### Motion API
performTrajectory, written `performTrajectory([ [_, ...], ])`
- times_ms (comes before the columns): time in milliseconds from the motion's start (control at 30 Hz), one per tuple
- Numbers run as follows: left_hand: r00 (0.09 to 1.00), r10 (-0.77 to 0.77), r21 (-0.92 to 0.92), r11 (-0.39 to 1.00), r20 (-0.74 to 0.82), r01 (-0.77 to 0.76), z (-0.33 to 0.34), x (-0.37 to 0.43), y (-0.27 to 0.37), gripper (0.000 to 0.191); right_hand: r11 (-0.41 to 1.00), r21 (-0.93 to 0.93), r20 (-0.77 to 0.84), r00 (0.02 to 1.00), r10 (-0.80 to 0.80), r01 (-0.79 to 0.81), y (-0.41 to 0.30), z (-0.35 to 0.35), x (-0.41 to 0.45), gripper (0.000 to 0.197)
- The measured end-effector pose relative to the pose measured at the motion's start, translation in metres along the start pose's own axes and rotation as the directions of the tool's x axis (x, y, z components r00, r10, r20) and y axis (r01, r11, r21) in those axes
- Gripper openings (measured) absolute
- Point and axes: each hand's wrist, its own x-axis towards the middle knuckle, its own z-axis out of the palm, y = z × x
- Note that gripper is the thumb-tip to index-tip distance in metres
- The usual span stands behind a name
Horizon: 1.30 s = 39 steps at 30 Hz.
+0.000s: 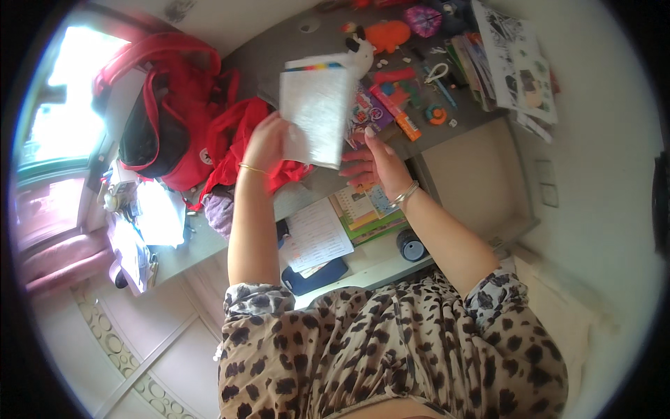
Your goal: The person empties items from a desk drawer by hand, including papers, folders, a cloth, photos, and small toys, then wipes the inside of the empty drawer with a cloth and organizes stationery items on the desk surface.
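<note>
My left hand grips the left edge of a stack of thin booklets or sheets, held raised above the desk. The top one is whitish and shiny, with a strip of bright colours at its far end; motion blurs it. My right hand is just right of the stack's lower corner, fingers spread, with nothing held in it. Beyond that hand, a purple printed packet lies partly hidden by the stack, beside an orange and pink tube-shaped pack. A white plush toy with black ears is behind the stack.
A red backpack gapes on the left. Small toys, an orange plush and upright books cover the far desk. One open drawer holds papers, notebooks and a dark can. Another drawer is open at right.
</note>
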Motion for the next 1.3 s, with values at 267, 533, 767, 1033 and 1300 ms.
performTrajectory([
  [267,0.997,-0.016,-0.387,0.921,0.072,0.042,0.012,-0.021,-0.034,0.049,0.806,-0.527,-0.138,0.908,-0.395,0.271,0.002,-0.042,-0.002,0.031],
  [533,0.996,0.031,-0.315,0.949,0.080,-0.004,0.044,-0.048,-0.036,0.057,0.884,-0.332,-0.195,0.893,-0.405,0.329,0.014,-0.084,-0.063,0.036],
  [767,0.944,0.130,-0.597,0.798,0.305,0.083,0.051,-0.046,-0.042,0.052,0.878,-0.285,-0.113,0.896,-0.429,0.384,0.014,-0.059,-0.083,0.037],
  [1033,0.911,0.316,-0.447,0.877,0.264,-0.175,0.091,-0.032,0.018,0.071,0.839,-0.299,-0.153,0.845,-0.512,0.454,0.006,-0.053,-0.110,0.037],
  [1300,0.834,0.423,-0.376,0.881,0.353,-0.288,0.097,0.043,0.093,0.072,0.848,-0.297,-0.230,0.829,-0.510,0.440,-0.008,-0.072,-0.142,0.036],
])
